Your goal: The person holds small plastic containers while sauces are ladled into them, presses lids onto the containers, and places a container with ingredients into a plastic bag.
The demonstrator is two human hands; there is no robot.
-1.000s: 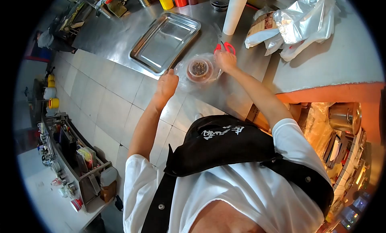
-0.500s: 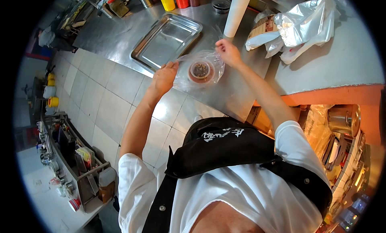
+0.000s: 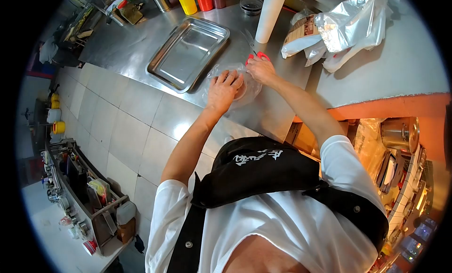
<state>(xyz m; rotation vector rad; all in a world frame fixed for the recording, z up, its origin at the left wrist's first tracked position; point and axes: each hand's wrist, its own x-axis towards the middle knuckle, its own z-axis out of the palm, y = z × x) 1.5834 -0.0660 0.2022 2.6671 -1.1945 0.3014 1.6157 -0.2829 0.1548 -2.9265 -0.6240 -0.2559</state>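
My left hand (image 3: 226, 88) rests over a round plastic tub (image 3: 241, 92), its fingers spread and slightly bent across the top. Most of the tub is hidden under this hand. Around and beneath the tub lies a crumpled clear plastic bag (image 3: 252, 97). To the right, my right hand (image 3: 261, 69) is closed at the red handles of a pair of scissors (image 3: 257, 57), whose blades point away from me on the steel counter. Left of the bag sits a rectangular metal tray (image 3: 151, 68).
The steel counter (image 3: 278, 101) holds a white paper roll (image 3: 270, 18), a dark-looking round container (image 3: 251, 6), and yellow (image 3: 187, 2) and red (image 3: 204, 0) squeeze bottles. Foil-like bags (image 3: 351, 25) lie on the surface at right. Tiled floor (image 3: 127, 131) lies beyond the counter edge.
My left hand has moved right from the bag's edge onto the tub. My right hand has let go of the bag and taken hold of the scissors. The bag has slumped lower around the tub.
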